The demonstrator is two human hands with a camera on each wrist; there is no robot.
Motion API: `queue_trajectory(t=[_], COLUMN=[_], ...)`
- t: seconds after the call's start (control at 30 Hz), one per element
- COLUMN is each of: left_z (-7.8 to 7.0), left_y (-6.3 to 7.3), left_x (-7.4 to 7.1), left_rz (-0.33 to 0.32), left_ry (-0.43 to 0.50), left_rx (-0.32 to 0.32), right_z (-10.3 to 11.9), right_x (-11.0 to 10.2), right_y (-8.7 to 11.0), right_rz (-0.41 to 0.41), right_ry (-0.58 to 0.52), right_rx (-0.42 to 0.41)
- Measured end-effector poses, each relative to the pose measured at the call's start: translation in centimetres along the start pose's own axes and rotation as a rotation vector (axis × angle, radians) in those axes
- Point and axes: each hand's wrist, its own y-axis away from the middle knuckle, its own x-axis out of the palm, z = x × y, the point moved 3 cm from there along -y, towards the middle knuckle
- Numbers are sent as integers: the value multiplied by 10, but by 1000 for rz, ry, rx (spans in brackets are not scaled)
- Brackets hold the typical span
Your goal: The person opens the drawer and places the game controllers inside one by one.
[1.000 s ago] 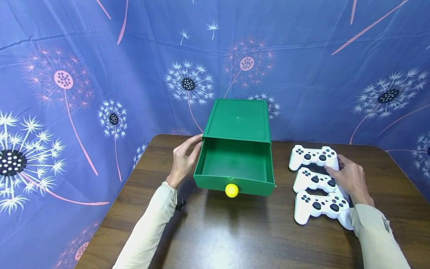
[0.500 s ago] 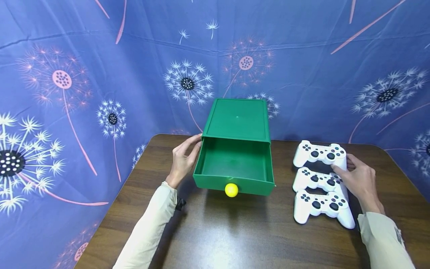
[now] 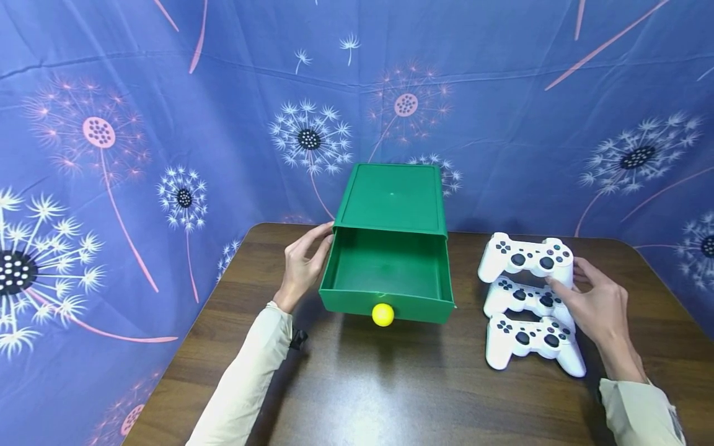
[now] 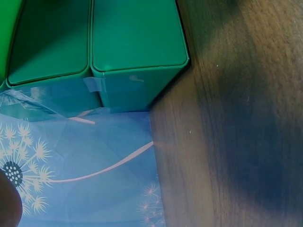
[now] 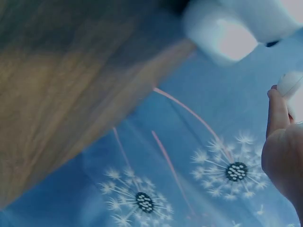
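A green plastic drawer box (image 3: 392, 195) stands at the table's middle. Its drawer (image 3: 385, 272) is pulled out, with a yellow round knob (image 3: 383, 314) on the front and nothing inside. With extended fingers, my left hand (image 3: 304, 266) touches the box's left side. Over at the right, my right hand (image 3: 602, 310) pinches the right grip of a white game controller (image 3: 532, 248), which is raised off the table; that grip (image 5: 294, 101) also shows in the right wrist view. Two more white controllers lie nearer, one middle (image 3: 521, 297) and one front (image 3: 532, 341).
The brown wooden table (image 3: 357, 378) has rounded far corners. Behind it hangs a blue cloth (image 3: 502, 93) printed with dandelions. In the left wrist view, clear tape (image 4: 97, 84) shows on the green box.
My right hand first shifted the far controller right and away, then raised it and brought it slightly left. My left hand and the drawer box stay put.
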Motion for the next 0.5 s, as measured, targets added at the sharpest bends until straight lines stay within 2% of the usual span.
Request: queue_trajectory(t=[0.23, 0.5], left_z=[1, 0], left_y=[1, 0], left_x=[0, 0], left_rz=[1, -4], left_ry=[-1, 3], left_rx=[-20, 4], right_z=[25, 48], right_x=[-9, -17], right_y=[10, 21], right_rz=[-25, -48], right_ry=[-36, -67], right_rx=[7, 34])
